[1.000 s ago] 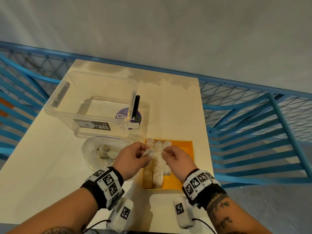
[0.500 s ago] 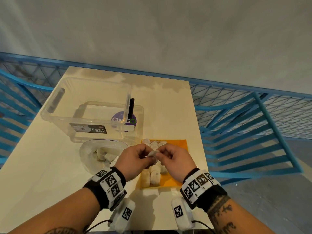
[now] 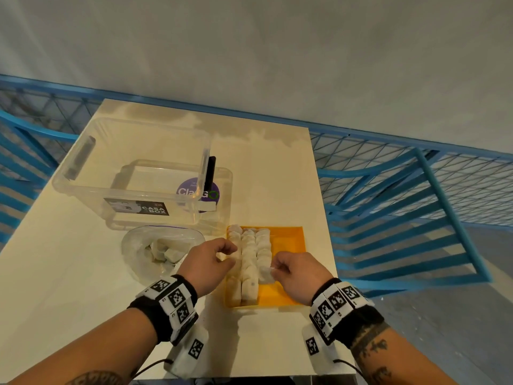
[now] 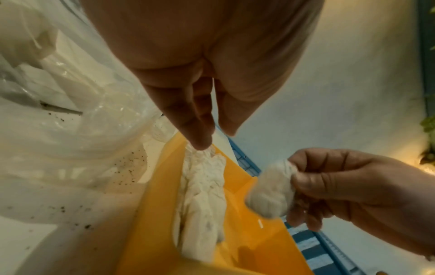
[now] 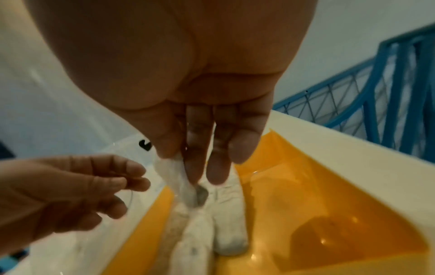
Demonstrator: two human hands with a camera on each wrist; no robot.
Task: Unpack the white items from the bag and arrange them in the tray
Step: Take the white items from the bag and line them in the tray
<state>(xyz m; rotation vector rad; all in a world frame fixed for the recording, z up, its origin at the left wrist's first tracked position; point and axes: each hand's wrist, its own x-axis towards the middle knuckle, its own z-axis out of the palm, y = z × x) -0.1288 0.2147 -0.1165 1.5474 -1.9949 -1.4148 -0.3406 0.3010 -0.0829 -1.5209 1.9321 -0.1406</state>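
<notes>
An orange tray (image 3: 287, 240) lies at the table's right front, with rows of white items (image 3: 249, 262) along its left side. My right hand (image 3: 277, 269) pinches one white item (image 3: 266, 273) just above the third row; the left wrist view shows this item (image 4: 270, 189) between thumb and fingers. My left hand (image 3: 224, 257) hovers at the tray's left edge with thumb and curled fingers pinched together, apparently on a thin clear film (image 5: 132, 193). Left of the tray lies the clear bag (image 3: 138, 251), open, with more white items (image 3: 169, 252) inside.
A clear plastic box (image 3: 83, 187) stands behind the bag and tray, on a second clear container (image 3: 222, 207), with a black object (image 3: 211, 170) upright beside it. The table's right edge (image 3: 324, 218) runs close to the tray. Blue railings (image 3: 402, 204) surround the table.
Both hands were together on one white item over the tray. They have pulled apart: the right keeps the item and has moved right, the left has moved back to the tray's left edge.
</notes>
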